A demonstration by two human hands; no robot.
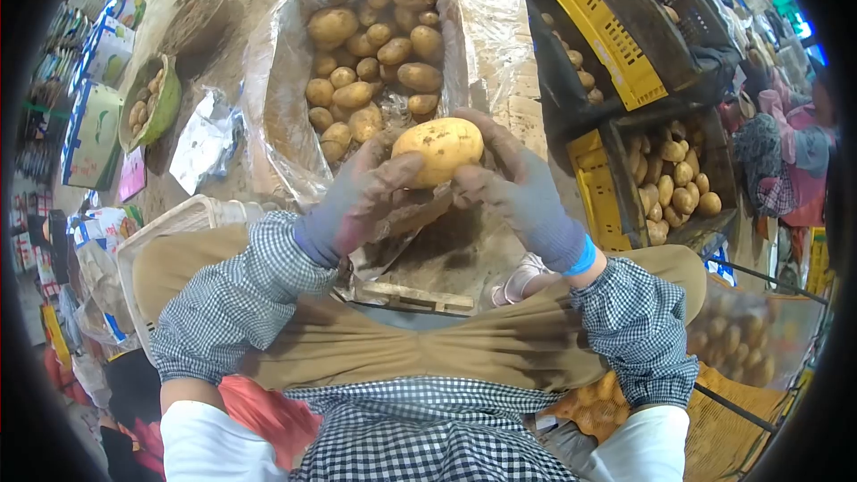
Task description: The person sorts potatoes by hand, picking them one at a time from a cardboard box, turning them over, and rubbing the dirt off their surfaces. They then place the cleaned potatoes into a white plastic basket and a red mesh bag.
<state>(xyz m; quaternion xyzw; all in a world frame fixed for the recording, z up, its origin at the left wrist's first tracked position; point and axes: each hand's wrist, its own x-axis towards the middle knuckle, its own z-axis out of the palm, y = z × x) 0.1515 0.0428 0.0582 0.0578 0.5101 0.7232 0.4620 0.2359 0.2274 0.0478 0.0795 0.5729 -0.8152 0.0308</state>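
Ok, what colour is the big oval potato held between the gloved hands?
The big oval potato is yellow with brown marks, best seen in the head view.

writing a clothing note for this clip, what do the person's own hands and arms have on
The left hand and right hand wear grey-blue gloves with purplish cuffs and brownish, dirty-looking fingers. A bright blue band circles the right wrist. Puffy black-and-white checked sleeve covers wrap both forearms, with white sleeves above.
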